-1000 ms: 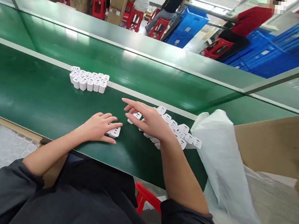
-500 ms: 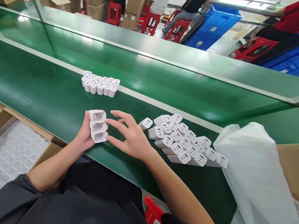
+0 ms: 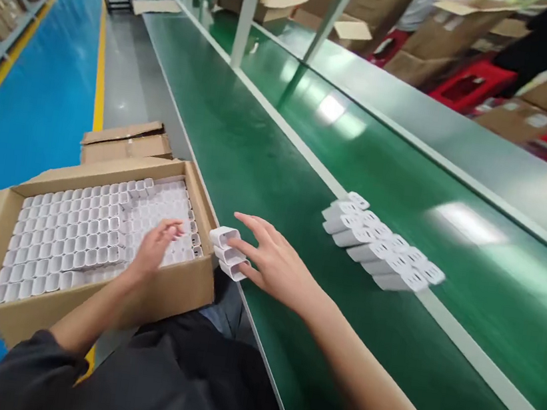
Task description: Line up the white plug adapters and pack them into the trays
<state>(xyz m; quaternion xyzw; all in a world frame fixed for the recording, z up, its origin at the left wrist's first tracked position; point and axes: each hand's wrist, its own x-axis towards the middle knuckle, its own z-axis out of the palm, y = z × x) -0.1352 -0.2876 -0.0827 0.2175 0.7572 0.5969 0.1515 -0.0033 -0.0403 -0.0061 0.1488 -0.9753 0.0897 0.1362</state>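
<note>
In the head view, the right hand held three shells, fingertips at their open ends, by the belt's near edge beside the box, over which the left hand hung, fingers loosely curled around nothing visible, while grouped chargers stood on the belt.
</note>
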